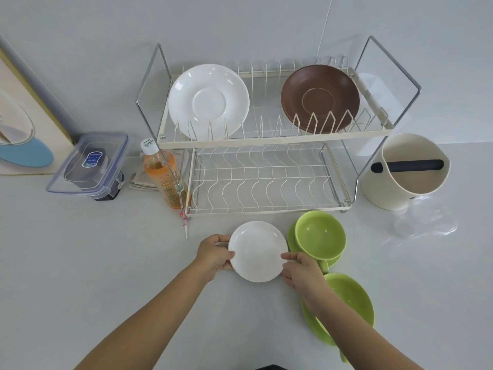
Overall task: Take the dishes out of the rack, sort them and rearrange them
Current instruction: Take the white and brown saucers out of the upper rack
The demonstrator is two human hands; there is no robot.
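A small white plate lies in front of the two-tier wire rack. My left hand grips its left rim and my right hand grips its right rim. In the rack's upper tier a larger white plate leans at the left and a brown plate leans at the right. The lower tier holds no dishes. To the right of the small plate a green cup on a green saucer stands. A second green bowl on a saucer sits nearer, partly hidden by my right forearm.
An orange drink bottle stands against the rack's left leg, with a clear lidded box further left. A cream tub with a black bar stands right of the rack, and clear plastic lids lie before it.
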